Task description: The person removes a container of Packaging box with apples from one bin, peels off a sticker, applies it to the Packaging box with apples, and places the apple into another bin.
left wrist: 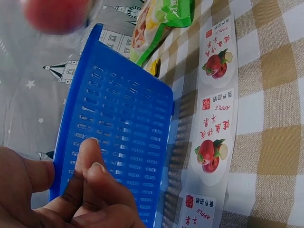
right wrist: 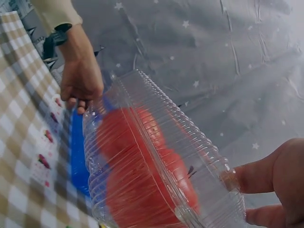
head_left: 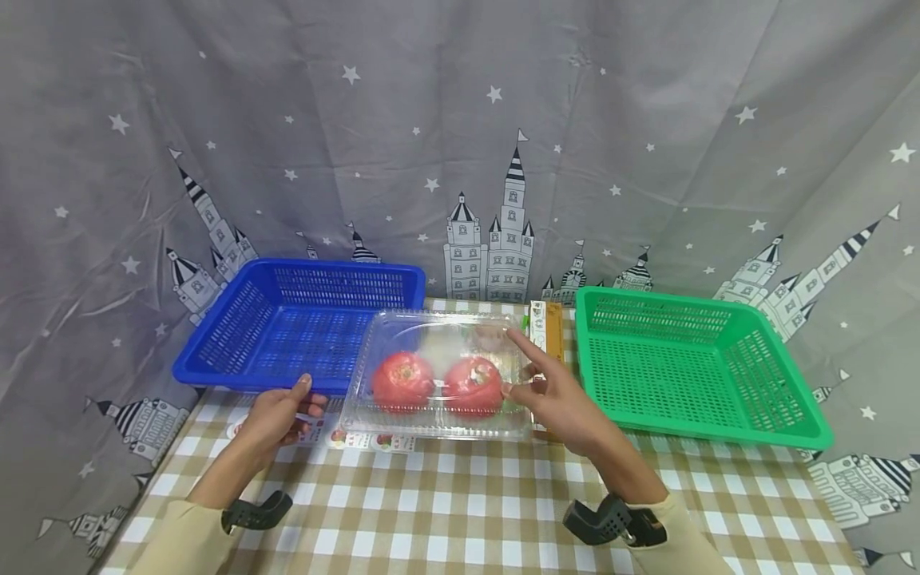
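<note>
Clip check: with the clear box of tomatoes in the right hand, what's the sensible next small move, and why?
Probably steady it with the left hand: the right hand alone pinches the clear box at its right end, two tomatoes inside, half over the blue basket.

Bright, even, soft lighting throughout, with only faint shadows. Slight glare on the clear box [head_left: 438, 375]. Bowed, fisheye edges in the head view. Blurred red fruit [left wrist: 56, 14] at upper left of the left wrist view.
</note>
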Demonstrator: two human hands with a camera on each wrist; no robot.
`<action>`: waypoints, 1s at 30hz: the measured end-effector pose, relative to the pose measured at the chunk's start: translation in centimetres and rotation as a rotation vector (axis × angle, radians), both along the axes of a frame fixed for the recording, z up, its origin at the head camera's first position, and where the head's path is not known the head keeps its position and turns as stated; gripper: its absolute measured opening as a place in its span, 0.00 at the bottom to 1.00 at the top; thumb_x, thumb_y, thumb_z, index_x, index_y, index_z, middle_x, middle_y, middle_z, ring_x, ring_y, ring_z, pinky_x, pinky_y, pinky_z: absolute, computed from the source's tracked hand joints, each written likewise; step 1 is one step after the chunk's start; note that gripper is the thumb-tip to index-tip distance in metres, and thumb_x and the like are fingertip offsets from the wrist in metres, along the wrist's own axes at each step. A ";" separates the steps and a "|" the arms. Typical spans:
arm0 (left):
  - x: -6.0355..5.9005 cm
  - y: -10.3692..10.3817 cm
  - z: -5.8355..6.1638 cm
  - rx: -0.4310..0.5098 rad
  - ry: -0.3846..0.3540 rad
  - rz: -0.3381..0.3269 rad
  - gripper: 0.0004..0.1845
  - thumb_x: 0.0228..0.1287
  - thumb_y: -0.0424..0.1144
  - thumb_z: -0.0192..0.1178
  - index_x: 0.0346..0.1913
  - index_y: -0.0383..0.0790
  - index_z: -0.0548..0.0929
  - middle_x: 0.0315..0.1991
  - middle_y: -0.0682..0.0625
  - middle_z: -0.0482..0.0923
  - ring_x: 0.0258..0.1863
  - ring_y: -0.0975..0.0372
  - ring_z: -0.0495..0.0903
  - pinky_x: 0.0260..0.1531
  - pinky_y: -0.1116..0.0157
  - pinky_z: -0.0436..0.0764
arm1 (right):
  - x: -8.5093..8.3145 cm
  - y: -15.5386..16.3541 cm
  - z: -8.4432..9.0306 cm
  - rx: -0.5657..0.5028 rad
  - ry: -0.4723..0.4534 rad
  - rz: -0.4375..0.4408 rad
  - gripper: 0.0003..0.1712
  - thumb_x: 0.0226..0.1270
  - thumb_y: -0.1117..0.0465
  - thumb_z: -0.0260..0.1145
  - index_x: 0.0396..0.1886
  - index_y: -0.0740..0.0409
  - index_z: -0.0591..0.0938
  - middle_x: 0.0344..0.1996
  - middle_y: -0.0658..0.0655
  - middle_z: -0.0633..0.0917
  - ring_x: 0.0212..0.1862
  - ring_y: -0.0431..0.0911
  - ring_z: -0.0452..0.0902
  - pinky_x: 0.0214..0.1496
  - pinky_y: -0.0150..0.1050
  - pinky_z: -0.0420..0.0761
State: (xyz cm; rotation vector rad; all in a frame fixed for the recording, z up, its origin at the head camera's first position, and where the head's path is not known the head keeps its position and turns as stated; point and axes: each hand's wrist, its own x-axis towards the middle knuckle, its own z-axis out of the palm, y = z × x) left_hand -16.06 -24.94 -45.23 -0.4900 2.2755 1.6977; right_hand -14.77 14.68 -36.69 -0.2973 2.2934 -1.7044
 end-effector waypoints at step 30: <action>0.0 0.1 -0.1 -0.029 -0.006 -0.002 0.34 0.76 0.59 0.41 0.47 0.27 0.81 0.28 0.53 0.79 0.22 0.63 0.74 0.18 0.67 0.69 | 9.0 5.6 -4.0 -0.130 -0.062 0.002 0.45 0.67 0.70 0.64 0.79 0.49 0.54 0.45 0.68 0.66 0.40 0.51 0.77 0.41 0.42 0.83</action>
